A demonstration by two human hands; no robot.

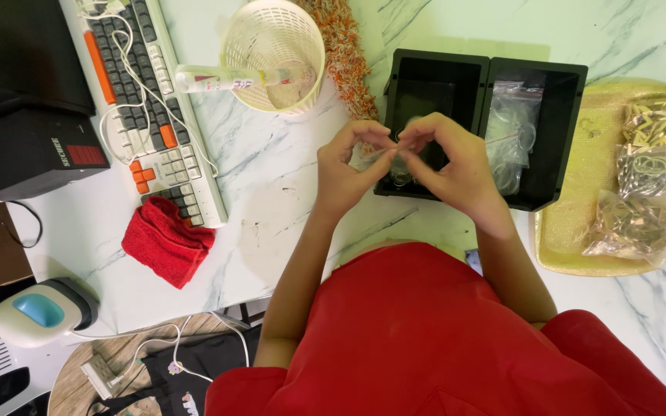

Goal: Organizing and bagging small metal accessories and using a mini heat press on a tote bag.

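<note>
My left hand (348, 166) and my right hand (445, 162) meet over the near edge of a black two-compartment box (556, 92). Between the fingertips of both hands I pinch a small clear plastic bag (396, 158) with small metal rings inside. The right compartment of the box holds more clear bags of rings (512, 131). The left compartment looks mostly dark, and my hands cover its front part.
A yellow tray (580, 223) at the right carries bags of gold and silver metal parts. A cream mesh basket (271, 54), a clear bottle (217, 78), a keyboard (148, 100), a red cloth (165, 240) and a black device (25, 146) lie to the left.
</note>
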